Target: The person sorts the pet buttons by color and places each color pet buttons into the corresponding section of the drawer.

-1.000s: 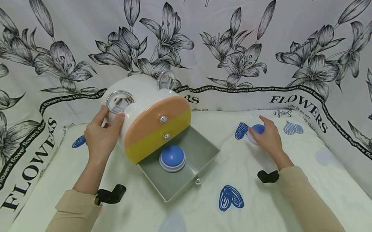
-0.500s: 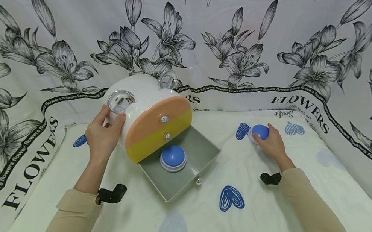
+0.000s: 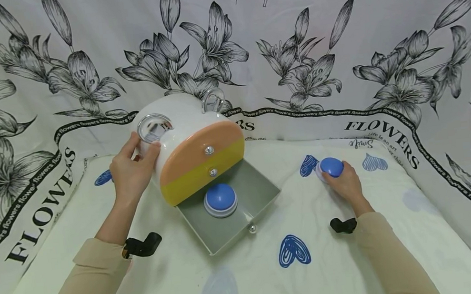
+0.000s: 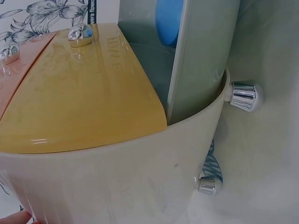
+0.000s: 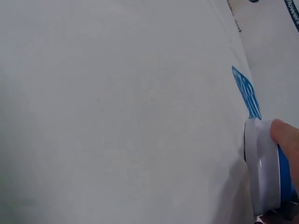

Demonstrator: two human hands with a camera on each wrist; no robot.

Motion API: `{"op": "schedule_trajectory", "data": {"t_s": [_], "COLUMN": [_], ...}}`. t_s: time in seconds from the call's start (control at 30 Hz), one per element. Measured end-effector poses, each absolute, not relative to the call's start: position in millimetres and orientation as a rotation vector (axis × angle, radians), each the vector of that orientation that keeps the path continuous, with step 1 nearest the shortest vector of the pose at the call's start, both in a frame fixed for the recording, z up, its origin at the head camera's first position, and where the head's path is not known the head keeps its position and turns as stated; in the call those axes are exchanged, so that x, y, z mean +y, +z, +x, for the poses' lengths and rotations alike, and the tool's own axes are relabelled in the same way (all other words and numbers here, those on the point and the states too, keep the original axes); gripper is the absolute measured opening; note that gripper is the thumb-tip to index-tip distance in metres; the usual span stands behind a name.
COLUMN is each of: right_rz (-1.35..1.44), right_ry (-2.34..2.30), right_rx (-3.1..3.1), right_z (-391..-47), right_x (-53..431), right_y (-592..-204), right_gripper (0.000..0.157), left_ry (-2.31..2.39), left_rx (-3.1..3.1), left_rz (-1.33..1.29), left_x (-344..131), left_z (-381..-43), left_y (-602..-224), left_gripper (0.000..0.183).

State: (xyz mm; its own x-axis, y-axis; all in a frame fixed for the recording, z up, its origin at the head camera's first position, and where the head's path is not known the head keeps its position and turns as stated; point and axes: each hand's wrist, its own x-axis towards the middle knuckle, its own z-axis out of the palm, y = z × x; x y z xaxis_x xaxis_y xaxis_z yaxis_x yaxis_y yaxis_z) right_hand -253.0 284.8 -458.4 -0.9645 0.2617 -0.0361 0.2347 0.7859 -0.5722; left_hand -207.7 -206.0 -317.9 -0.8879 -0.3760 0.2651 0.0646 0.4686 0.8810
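Observation:
My left hand [image 3: 134, 169] grips the side of a white rounded drawer box [image 3: 179, 107], thumb and fingers beside its round chrome ring. The box front has an orange drawer [image 3: 189, 154] over a yellow drawer [image 3: 191, 180], each with a chrome knob. Below them a grey-green drawer [image 3: 249, 179] is pulled out, and a blue-domed push button [image 3: 220, 197] with a white base sits in it. To the right, my right hand [image 3: 346, 184] holds a second blue-domed push button [image 3: 331, 167] by its edge, low over the cloth. In the right wrist view a finger lies on its white rim [image 5: 262, 165].
The surface is covered by a pale cloth [image 3: 266, 278] printed with blue hearts [image 3: 294, 251]. Behind stands a white curtain [image 3: 254, 78] with black flowers. Chrome knob-like feet [image 4: 246, 96] jut from the box's underside.
My right hand has closed its thumb and fingers around the second button, which shows more fully now. My left hand, the box and the pulled-out drawer hold their places.

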Motion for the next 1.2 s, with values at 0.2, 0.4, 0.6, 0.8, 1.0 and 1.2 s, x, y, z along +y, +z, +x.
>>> {"op": "schedule_trajectory", "data": {"t_s": [0.2, 0.4, 0.6, 0.8, 1.0, 1.2], "right_rz": [-0.413, -0.406, -0.337, -0.234, -0.131, -0.005], "right_ry": [0.949, 0.963, 1.006, 0.989, 0.967, 0.954], "right_rx": [-2.901, -2.882, -2.859, -2.845, -2.850, -2.824], "right_z": [-254, -254, -254, -255, -254, -249], "right_x": [285, 284, 275, 258, 242, 223], "right_y": [-459, -459, -451, -436, -423, -408], "right_gripper": [0.085, 0.084, 0.087, 0.088, 0.087, 0.085], "left_ry": [-1.394, -1.395, -1.389, -1.392, -1.405, -1.402], "left_rx": [-2.294, -2.294, -2.286, -2.288, -2.292, -2.288], "left_rz": [0.259, 0.261, 0.248, 0.254, 0.257, 0.245], "left_x": [-206, -206, -206, -206, -206, -207], "left_z": [-208, -208, -206, -207, -207, -208], "left_y": [-319, -318, -318, -317, -317, -317], "left_gripper": [0.061, 0.062, 0.061, 0.061, 0.062, 0.062]}}
